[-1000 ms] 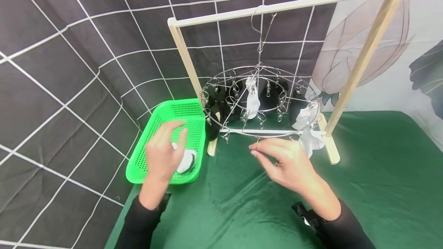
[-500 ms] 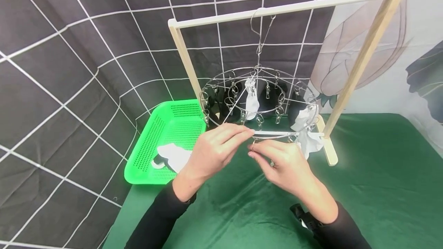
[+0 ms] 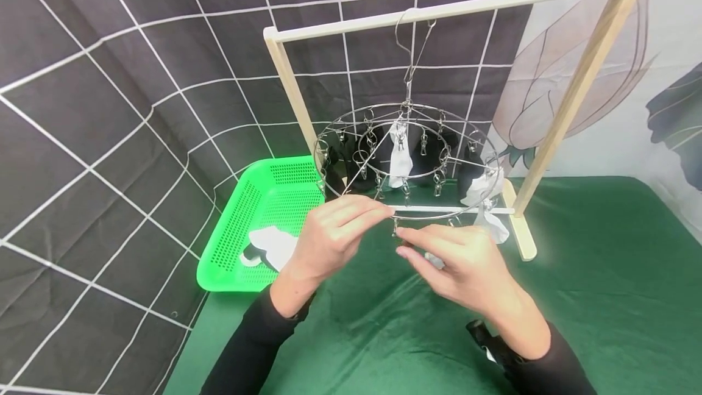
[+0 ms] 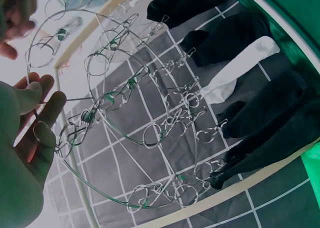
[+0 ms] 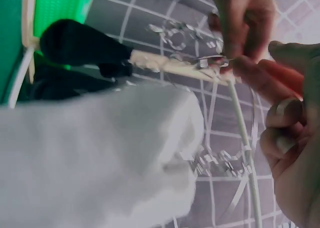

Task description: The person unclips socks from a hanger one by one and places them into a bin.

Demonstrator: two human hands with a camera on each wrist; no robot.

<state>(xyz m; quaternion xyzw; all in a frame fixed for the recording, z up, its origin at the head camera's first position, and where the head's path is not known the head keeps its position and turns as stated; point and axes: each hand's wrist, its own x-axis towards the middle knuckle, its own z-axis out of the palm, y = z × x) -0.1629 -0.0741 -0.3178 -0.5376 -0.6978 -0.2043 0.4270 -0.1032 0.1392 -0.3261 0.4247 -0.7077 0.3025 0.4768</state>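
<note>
A round wire clip hanger (image 3: 359, 117) hangs from a rack's bar. My left hand (image 3: 334, 230) pinches the near rim of its outer ring, also visible in the left wrist view. Just right of it my right hand (image 3: 466, 261) has thumb and index finger apart, the index fingertip close beside a metal clip (image 3: 394, 227) dangling from the rim. Whether that finger touches the clip cannot be told. White socks (image 3: 401, 154) and black socks (image 4: 225, 33) hang from other clips. Part of a white piece shows behind my right fingers. One white sock (image 5: 100, 153) fills the right wrist view's foreground.
A green plastic basket (image 3: 219, 255) stands left of the rack, with a white sock with dark patches (image 3: 272, 244) in it. The wooden rack (image 3: 581, 72) spans the back of the green-covered table (image 3: 603, 297). Behind hangs a dark cloth with white grid lines (image 3: 181, 47).
My left hand has come right from above the basket to the hanger's rim. The right fingers, pinched at the rim before, have parted, and the hanger has turned slightly left.
</note>
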